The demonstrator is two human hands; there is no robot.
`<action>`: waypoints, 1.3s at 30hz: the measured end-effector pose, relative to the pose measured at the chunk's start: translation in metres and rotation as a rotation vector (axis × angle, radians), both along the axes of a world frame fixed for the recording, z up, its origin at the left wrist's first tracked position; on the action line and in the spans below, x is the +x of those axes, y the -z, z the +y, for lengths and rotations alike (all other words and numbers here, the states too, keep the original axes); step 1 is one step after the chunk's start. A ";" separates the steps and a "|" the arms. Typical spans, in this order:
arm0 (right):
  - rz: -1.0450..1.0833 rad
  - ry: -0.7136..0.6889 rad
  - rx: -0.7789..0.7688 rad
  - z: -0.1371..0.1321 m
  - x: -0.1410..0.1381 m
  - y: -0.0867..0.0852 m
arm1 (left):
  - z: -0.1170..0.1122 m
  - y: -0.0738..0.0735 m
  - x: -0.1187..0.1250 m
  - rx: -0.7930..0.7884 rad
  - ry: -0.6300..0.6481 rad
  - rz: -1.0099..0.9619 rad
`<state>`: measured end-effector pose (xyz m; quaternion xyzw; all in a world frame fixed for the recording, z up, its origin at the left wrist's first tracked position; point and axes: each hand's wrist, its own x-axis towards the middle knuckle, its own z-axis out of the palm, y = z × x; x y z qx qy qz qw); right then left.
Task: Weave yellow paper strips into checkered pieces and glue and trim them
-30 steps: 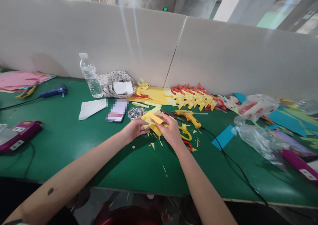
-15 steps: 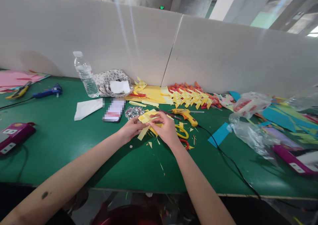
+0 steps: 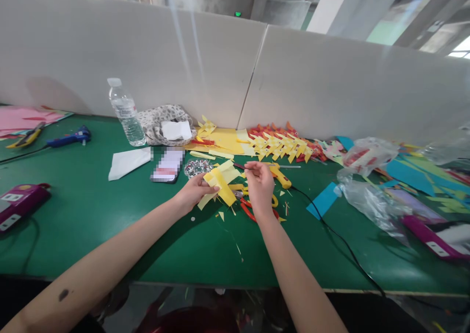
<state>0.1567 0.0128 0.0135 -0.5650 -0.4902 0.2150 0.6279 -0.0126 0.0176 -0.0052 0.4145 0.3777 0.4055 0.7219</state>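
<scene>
My left hand [image 3: 194,192] pinches a folded piece of yellow paper strips [image 3: 224,182], pale and deeper yellow ones crossing each other, held above the table. To its right, my right hand [image 3: 260,182] has its fingertips closed on a thin dark stick-like tool [image 3: 240,166], whose exact kind I cannot make out. Below that hand lie scissors with red handles [image 3: 248,209] and a yellow handle loop [image 3: 274,202], partly covered by the hand. Behind it, a yellow glue gun [image 3: 282,177] rests on the table. Beads in a clear round dish [image 3: 197,168] sit behind the left hand.
Woven yellow paper fish [image 3: 282,146] line the back by the partition. A water bottle [image 3: 127,112], phone [image 3: 168,165] and white tissue [image 3: 129,163] stand or lie left. The glue gun's cable, a blue paper piece [image 3: 323,201] and plastic bags [image 3: 370,201] are right.
My right hand has left the yellow paper and moved right to the thin dark tool. The left hand keeps the paper, now turned with its strips spread more to view.
</scene>
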 end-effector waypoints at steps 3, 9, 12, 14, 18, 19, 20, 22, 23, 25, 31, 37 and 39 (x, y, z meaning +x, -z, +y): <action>0.034 0.005 -0.139 0.005 0.003 0.002 | -0.002 -0.004 0.000 0.001 0.027 0.033; -0.054 -0.095 -0.179 0.005 0.002 0.006 | -0.006 -0.009 0.003 -0.023 0.102 0.002; -0.195 -0.051 -0.079 0.002 0.002 0.005 | -0.006 -0.009 0.004 -0.035 0.114 0.008; -0.282 -0.008 -0.007 0.000 0.002 0.004 | -0.007 -0.010 0.005 -0.041 0.103 0.017; -0.460 0.039 0.105 -0.003 0.000 0.004 | -0.008 -0.013 0.005 -0.065 0.060 0.028; -0.512 0.042 0.132 -0.003 -0.001 0.004 | -0.008 -0.013 0.005 -0.067 0.054 0.029; -0.565 0.046 0.159 -0.003 -0.001 0.004 | -0.007 -0.013 0.005 -0.065 0.051 0.026; -0.655 0.058 0.220 -0.004 -0.001 0.004 | -0.006 -0.011 0.005 -0.058 0.048 0.016; -0.683 0.066 0.250 -0.004 -0.001 0.004 | -0.006 -0.010 0.005 -0.053 0.049 0.010; -0.700 0.087 0.293 -0.005 0.000 0.004 | -0.005 -0.008 0.004 -0.045 0.065 0.007; -0.730 0.158 0.273 -0.004 0.002 0.003 | -0.005 -0.005 0.002 0.003 0.148 0.001; -0.893 -0.001 0.353 -0.003 -0.002 0.007 | -0.003 -0.004 0.002 -0.028 0.101 -0.017; -0.950 -0.085 0.351 -0.004 -0.003 0.009 | -0.004 -0.005 0.003 -0.043 0.081 -0.022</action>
